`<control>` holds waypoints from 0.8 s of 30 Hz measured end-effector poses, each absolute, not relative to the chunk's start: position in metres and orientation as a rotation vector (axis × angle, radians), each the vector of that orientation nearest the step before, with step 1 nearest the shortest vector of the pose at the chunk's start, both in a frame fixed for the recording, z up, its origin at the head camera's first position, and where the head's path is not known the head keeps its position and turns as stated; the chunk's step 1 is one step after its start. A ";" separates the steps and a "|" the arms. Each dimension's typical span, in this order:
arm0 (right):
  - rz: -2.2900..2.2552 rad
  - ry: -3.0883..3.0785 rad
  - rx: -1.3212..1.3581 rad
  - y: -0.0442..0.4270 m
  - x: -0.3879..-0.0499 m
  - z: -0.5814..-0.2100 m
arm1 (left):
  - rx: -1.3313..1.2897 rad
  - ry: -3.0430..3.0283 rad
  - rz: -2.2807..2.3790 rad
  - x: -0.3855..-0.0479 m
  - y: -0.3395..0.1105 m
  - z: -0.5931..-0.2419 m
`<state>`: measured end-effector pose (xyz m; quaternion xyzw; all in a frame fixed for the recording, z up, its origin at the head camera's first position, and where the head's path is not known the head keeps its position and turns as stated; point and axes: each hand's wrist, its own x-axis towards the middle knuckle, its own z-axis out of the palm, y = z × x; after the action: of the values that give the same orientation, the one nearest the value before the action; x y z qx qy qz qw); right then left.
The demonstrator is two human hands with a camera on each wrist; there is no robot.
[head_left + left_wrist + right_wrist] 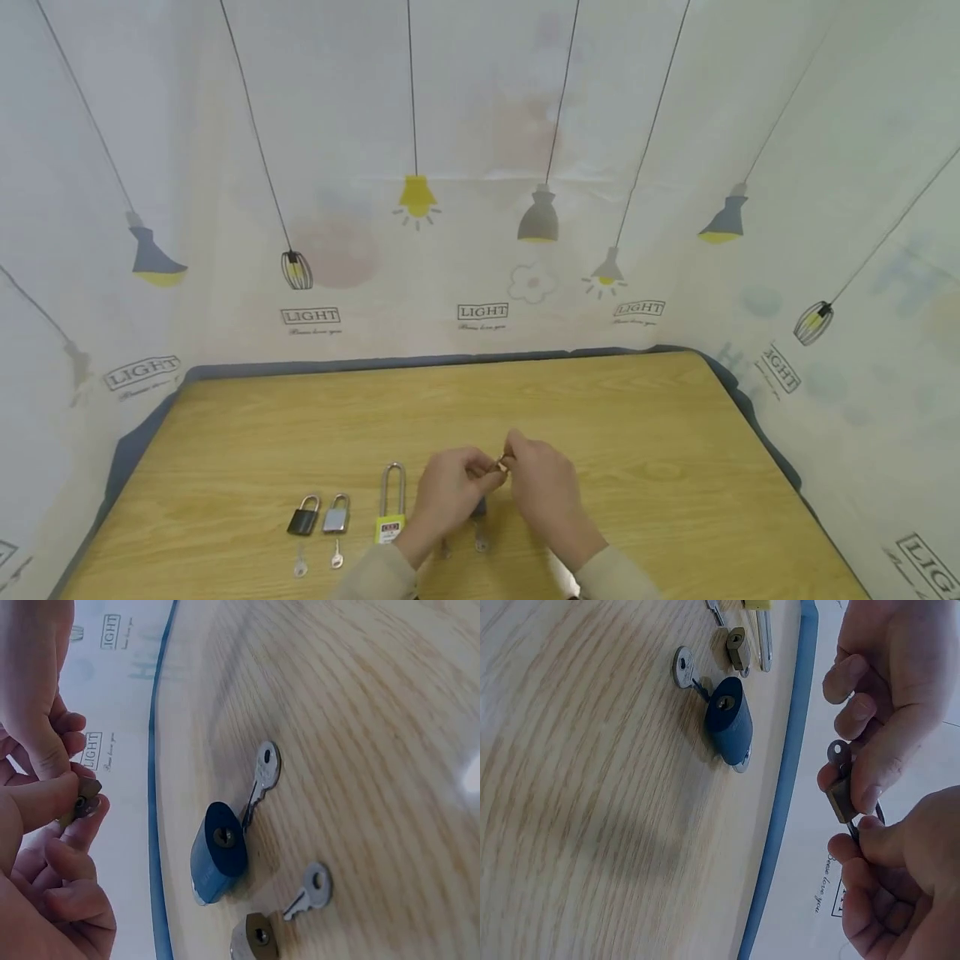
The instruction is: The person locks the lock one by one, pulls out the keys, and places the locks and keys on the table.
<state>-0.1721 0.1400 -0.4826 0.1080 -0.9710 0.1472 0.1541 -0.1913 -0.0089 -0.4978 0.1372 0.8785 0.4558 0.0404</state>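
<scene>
Both hands are raised over the table around a small brass padlock. A key stands in its keyhole end. My left hand pinches the padlock's body between thumb and fingers. My right hand pinches its thin metal shackle from the other side; how far the shackle is out I cannot tell. Below the hands lies a blue padlock with a key beside it. Another small brass padlock lies near a second key, both largely hidden in the head view.
To the left on the wooden table lie a yellow long-shackle padlock, a silver padlock and a black padlock. Keys lie below the silver and black ones. A lamp-patterned cloth wall surrounds the table's far and side edges.
</scene>
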 end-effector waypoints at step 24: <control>1.271 -2.792 0.155 0.162 -0.158 -0.495 | 0.164 2.306 1.709 -0.193 -0.015 -0.494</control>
<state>-0.1584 0.1616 -0.4949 0.0504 -0.9084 0.4135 0.0352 -0.1932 -0.0152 -0.4940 0.0567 0.7950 0.5891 0.1330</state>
